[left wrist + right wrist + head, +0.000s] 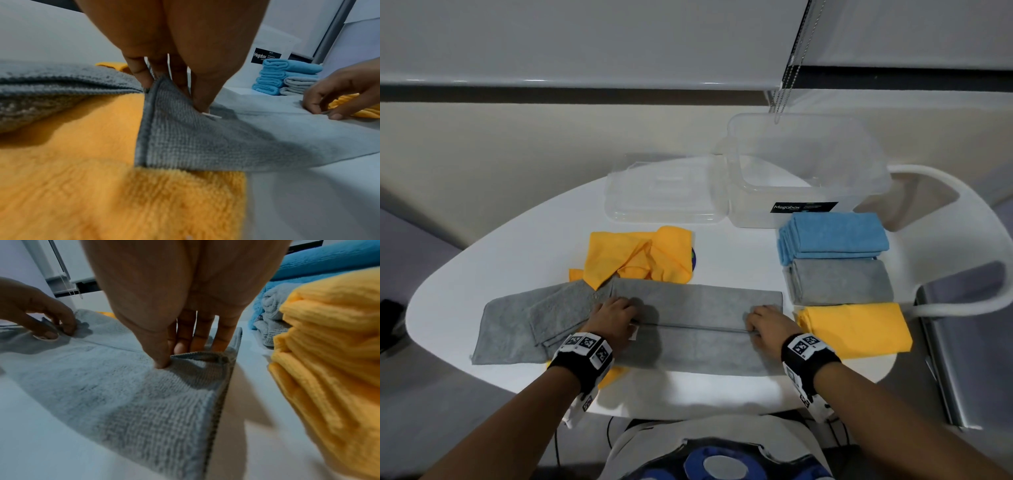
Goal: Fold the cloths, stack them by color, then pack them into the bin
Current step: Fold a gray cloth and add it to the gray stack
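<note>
Two hands on one grey cloth (pixel 698 329) at the table's (pixel 517 246) near edge: the left hand (pixel 616 318) pinches its folded edge at the left end, the right hand (pixel 767 325) pinches the same edge at the right end. Just right of it sit three folded stacks (blue (pixel 832 236), grey (pixel 840 281), yellow (pixel 856 329)), with the clear bin (pixel 804 171) behind them. Loose yellow cloths (pixel 640 255) and another grey one (pixel 524 329) lie to the left, lid (pixel 664 192) beyond.

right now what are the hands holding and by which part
Both hold the grey cloth by its folded-over edge: the left hand pinches the left corner, the right hand the right corner.
</note>
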The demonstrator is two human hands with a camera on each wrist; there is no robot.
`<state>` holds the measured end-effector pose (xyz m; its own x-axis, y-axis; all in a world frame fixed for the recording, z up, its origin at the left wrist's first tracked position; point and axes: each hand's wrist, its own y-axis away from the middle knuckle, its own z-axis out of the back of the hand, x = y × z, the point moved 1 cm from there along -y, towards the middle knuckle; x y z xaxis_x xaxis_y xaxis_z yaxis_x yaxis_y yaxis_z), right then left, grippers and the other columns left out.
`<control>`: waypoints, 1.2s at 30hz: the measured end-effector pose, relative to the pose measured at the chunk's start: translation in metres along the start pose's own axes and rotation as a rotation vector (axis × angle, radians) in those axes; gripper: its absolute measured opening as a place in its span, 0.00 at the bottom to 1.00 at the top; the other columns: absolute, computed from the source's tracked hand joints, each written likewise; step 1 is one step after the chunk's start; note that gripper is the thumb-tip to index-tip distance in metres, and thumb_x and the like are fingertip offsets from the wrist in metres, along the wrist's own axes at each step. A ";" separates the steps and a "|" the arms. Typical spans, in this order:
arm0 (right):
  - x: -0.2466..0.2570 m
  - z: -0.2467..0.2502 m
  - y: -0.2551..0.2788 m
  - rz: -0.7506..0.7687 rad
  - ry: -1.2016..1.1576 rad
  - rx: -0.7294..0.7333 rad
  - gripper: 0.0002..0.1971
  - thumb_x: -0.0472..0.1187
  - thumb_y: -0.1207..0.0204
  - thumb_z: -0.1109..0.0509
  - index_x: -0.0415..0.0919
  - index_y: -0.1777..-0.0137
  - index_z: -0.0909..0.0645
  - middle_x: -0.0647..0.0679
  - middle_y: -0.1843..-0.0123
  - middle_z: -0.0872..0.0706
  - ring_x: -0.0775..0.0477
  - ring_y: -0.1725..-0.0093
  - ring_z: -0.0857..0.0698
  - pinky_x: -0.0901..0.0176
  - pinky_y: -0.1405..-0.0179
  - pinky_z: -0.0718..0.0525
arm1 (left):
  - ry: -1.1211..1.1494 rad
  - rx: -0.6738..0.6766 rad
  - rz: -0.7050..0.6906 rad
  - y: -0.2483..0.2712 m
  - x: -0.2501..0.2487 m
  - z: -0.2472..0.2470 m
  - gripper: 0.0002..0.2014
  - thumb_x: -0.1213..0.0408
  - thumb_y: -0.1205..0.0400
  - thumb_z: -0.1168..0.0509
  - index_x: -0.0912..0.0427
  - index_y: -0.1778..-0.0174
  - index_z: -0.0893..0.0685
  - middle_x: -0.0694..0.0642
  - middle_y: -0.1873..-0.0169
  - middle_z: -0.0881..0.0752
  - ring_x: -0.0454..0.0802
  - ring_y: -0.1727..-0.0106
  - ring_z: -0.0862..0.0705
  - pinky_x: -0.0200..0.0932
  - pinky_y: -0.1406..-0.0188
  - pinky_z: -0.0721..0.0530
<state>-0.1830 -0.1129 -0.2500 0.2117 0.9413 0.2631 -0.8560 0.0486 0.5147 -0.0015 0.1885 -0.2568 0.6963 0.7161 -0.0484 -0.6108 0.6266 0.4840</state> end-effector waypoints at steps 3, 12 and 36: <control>-0.001 -0.001 -0.002 0.000 0.003 0.013 0.07 0.38 0.25 0.36 0.42 0.49 0.19 0.45 0.44 0.19 0.41 0.39 0.25 0.52 0.40 0.24 | 0.003 0.001 0.009 0.000 0.001 0.001 0.20 0.54 0.18 0.38 0.49 0.29 0.24 0.52 0.27 0.27 0.56 0.24 0.34 0.55 0.26 0.34; 0.003 0.009 0.001 -0.020 0.050 -0.080 0.25 0.43 0.29 0.32 0.41 0.31 0.29 0.42 0.25 0.35 0.38 0.27 0.33 0.49 0.36 0.26 | 0.202 -0.173 0.320 0.015 -0.002 0.010 0.24 0.55 0.24 0.33 0.56 0.33 0.28 0.61 0.37 0.30 0.66 0.37 0.27 0.61 0.40 0.24; -0.003 -0.008 0.038 -0.162 0.000 0.083 0.30 0.65 0.30 0.36 0.57 0.30 0.36 0.43 0.25 0.41 0.34 0.32 0.31 0.43 0.37 0.23 | 0.290 -0.299 0.193 -0.073 -0.032 0.100 0.10 0.54 0.18 0.38 0.54 0.44 0.24 0.61 0.48 0.22 0.65 0.45 0.19 0.58 0.49 0.21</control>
<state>-0.2198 -0.1108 -0.2380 0.3443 0.9231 0.1714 -0.7688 0.1724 0.6158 0.0580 0.0889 -0.2034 0.4509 0.8583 -0.2451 -0.8307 0.5040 0.2366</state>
